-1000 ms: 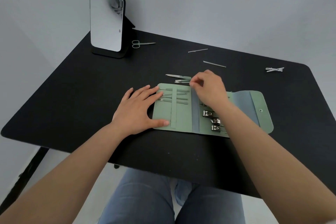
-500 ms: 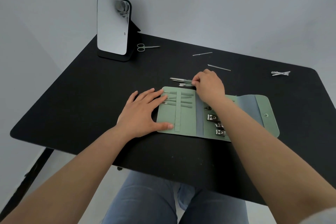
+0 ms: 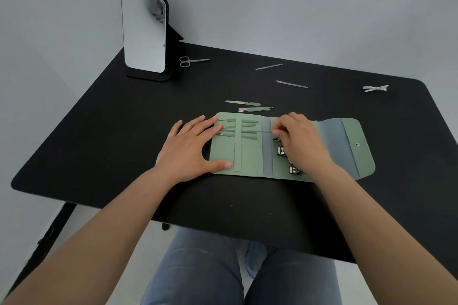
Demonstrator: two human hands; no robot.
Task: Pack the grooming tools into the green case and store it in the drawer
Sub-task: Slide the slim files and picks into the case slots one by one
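Pinching a thin metal pick point(image 3: 265, 132) between thumb and fingertips point(image 3: 277, 131), the right hand point(image 3: 301, 141) is sliding it sideways, toward nine o'clock, under the strap point(image 3: 238, 143) on the left panel of the green case point(image 3: 250, 156). A second ago this hand was reaching to twelve o'clock of the case, at the loose tools lying just beyond its top edge; now it is lying over the middle panel with the pick in hand, so one more tool is going into its slot.

The left hand point(image 3: 192, 147) is lying flat and spread wide, holding nothing, fingers pressing the case's left edge and thumb on its lower corner, steadying it as before.

The case is lying open and unfolded near the middle of the black table point(image 3: 99, 143), snap flap point(image 3: 357, 146) at three o'clock. Three green-handled tools point(image 3: 244, 129) are already sitting under the strap; nail clippers point(image 3: 295, 170) are sitting on the middle panel, partly hidden by the right wrist.

Still waiting outside the case: a file point(image 3: 241, 102) and two slim tools point(image 3: 255, 109) at twelve o'clock, two metal sticks point(image 3: 292, 84) farther back, scissors point(image 3: 193, 61) beside the mirror point(image 3: 143, 32) at eleven o'clock, and a small clip-like tool point(image 3: 375, 88) at two o'clock. Judging by these, packing is perhaps half done; no drawer is in view.
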